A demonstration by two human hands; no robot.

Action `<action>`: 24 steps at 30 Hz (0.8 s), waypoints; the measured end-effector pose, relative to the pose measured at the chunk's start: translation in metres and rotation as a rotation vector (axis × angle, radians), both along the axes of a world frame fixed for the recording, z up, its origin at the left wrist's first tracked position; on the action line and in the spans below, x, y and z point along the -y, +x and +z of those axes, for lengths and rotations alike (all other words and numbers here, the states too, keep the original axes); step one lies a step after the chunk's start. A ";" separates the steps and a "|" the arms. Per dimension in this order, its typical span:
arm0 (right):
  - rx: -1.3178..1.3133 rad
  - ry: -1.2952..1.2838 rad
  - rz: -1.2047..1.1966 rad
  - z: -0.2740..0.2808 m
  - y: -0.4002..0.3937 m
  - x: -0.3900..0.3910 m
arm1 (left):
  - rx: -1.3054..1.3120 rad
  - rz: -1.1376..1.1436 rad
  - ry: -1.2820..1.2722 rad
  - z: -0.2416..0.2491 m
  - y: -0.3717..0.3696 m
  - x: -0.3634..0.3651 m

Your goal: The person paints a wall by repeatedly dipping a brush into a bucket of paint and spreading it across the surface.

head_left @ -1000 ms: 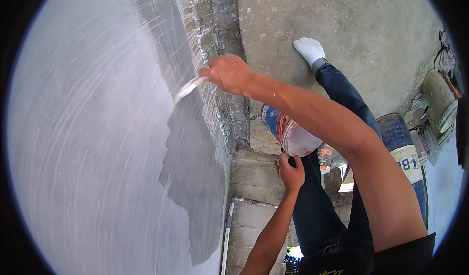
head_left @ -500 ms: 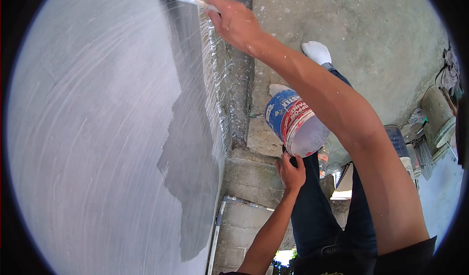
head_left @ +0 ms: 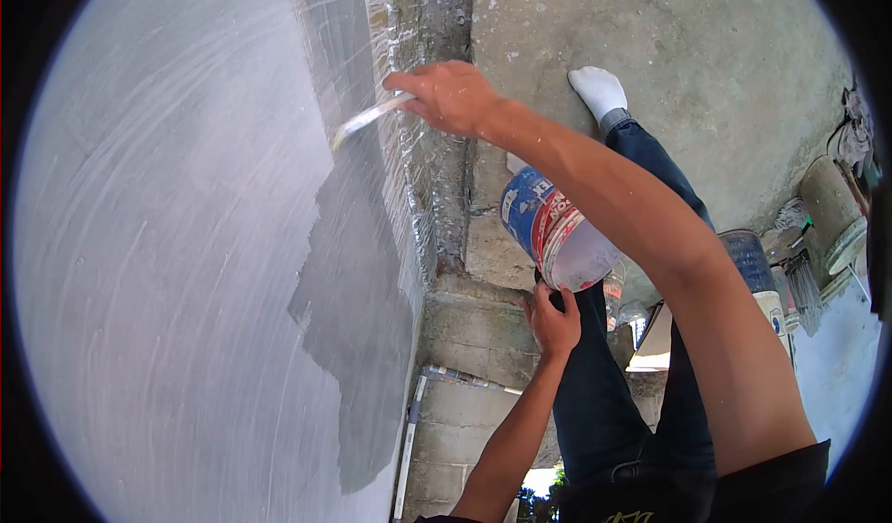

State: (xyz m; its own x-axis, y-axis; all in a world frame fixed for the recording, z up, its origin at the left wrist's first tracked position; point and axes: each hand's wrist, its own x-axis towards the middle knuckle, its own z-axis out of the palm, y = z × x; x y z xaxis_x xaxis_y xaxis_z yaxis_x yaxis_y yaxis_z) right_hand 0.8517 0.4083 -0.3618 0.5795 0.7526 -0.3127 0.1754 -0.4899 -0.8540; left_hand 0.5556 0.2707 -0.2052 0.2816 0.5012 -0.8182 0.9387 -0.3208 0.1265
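My right hand [head_left: 446,98] grips a paintbrush [head_left: 370,120] by its handle. The bristle end is at the wall [head_left: 167,207], where pale wet streaks border a darker grey patch [head_left: 358,281]. My left hand [head_left: 556,320] is closed on the rim of a blue and red paint bucket [head_left: 539,212], tilted so its mouth faces me. Whitish liquid [head_left: 585,255] shows inside. My right forearm covers part of the bucket.
A concrete ledge [head_left: 449,151] runs along the wall's foot, beside a floor [head_left: 669,40] speckled with white. A long pale bar [head_left: 409,449] stands near the wall. Another bucket [head_left: 748,263] and several items sit at the right. My foot [head_left: 599,91] wears a white sock.
My right hand has brought the brush down along the wall, leaving light streaks across the upper dark strip. The bucket and my left hand have barely shifted.
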 end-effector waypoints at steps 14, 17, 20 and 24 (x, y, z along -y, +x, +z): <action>-0.308 -0.103 -0.575 -0.016 0.004 -0.026 | 0.028 0.106 0.020 0.005 -0.016 0.014; -0.515 -0.158 -0.497 -0.016 -0.079 -0.024 | 0.046 0.119 0.032 0.004 -0.022 0.018; -0.583 -0.212 -0.357 -0.017 -0.140 -0.014 | 0.068 0.120 0.024 0.003 -0.031 0.021; -0.576 -0.329 -0.112 -0.031 -0.150 -0.007 | 0.083 0.167 0.047 0.003 -0.032 0.021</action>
